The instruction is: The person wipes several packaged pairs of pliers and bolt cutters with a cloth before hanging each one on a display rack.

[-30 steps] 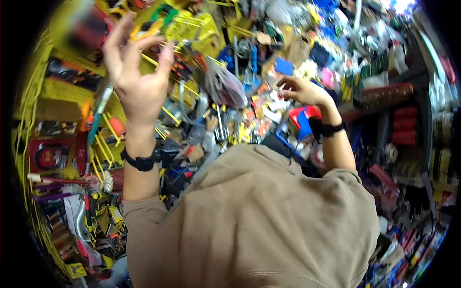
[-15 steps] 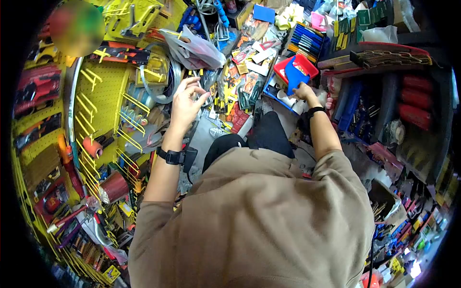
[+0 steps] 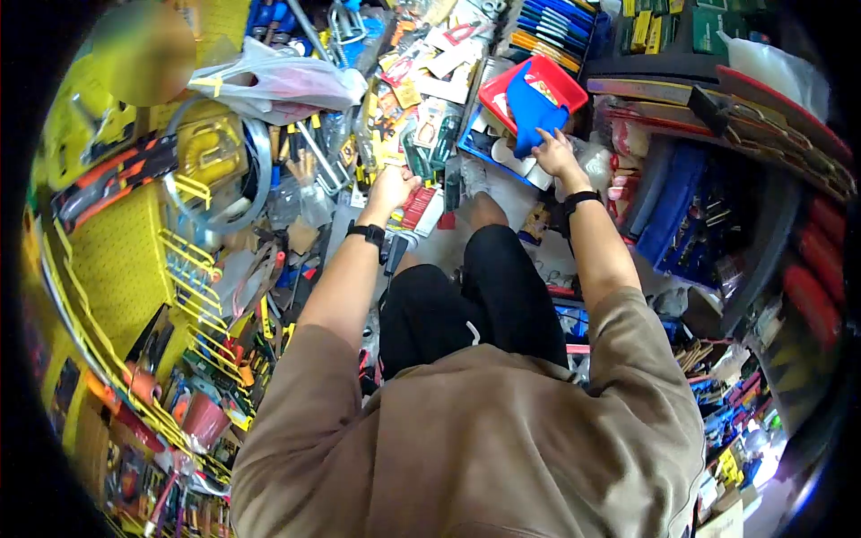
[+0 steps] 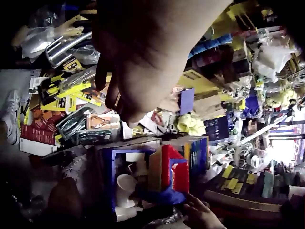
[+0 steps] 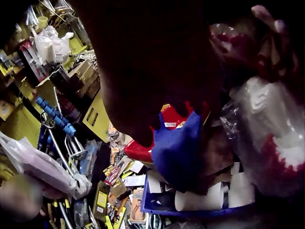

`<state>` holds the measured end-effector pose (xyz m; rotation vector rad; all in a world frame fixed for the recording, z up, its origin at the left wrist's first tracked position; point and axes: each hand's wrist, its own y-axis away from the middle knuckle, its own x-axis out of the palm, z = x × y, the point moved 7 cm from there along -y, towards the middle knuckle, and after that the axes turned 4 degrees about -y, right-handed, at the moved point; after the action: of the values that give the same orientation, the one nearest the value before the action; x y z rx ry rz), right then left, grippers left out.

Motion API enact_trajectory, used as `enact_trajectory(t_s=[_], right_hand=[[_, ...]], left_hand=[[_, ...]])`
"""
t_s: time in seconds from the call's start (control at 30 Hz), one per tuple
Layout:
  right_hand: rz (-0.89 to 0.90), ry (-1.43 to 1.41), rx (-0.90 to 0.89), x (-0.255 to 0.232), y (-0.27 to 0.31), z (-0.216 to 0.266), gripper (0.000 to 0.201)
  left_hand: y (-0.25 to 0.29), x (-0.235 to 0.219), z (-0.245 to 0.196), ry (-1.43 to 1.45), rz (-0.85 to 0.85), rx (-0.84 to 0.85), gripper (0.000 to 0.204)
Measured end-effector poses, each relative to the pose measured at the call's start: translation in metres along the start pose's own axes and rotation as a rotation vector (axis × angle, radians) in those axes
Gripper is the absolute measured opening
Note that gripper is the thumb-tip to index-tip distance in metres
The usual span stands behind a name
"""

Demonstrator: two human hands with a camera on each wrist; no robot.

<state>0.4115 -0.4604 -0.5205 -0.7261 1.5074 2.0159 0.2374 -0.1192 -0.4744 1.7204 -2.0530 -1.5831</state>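
Because the blue bin looks full, the red tray seems perched over it to save room, the blue piece overhanging toward the right hand, whose fingers touch it, pinching or not I cannot tell, the left hand hanging empty, fingers loose.

The flat piece is of a strong, even blue, and the tray under it is bright red. The crate has a darker blue, while the cup is white. The slim packs make blue stripes, then orange ones. The shirt is plain brown, the shorts are black, and the pegboard is yellow.
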Motion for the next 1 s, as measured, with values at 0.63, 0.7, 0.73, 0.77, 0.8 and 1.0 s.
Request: enact_trajectory(t_s=[0.63, 0.7, 0.73, 0.77, 0.8, 1.0], right_hand=[[-0.293, 0.169, -0.148, 0.023, -0.072, -0.019, 0.039], [-0.213, 0.167, -0.158, 0.027, -0.081, -0.022, 0.038], [-0.180, 0.166, -0.156, 0.029, -0.084, -0.027, 0.038], [-0.161, 0.150, -0.171, 0.029, -0.085, -0.030, 0.038], [-0.142, 0.133, -0.187, 0.029, -0.086, -0.033, 0.038], [-0.108, 0.123, -0.182, 0.030, -0.087, -0.025, 0.039]], left_hand=[[-0.192, 0.294, 0.110, 0.097, 0.446, -0.149, 0.051], [-0.206, 0.324, 0.128, 0.127, 0.493, -0.206, 0.058], [-0.211, 0.338, 0.136, 0.136, 0.503, -0.208, 0.058], [-0.215, 0.344, 0.141, 0.136, 0.462, -0.207, 0.059], [-0.219, 0.352, 0.148, 0.136, 0.420, -0.209, 0.060], [-0.229, 0.382, 0.157, 0.124, 0.403, -0.229, 0.066]])
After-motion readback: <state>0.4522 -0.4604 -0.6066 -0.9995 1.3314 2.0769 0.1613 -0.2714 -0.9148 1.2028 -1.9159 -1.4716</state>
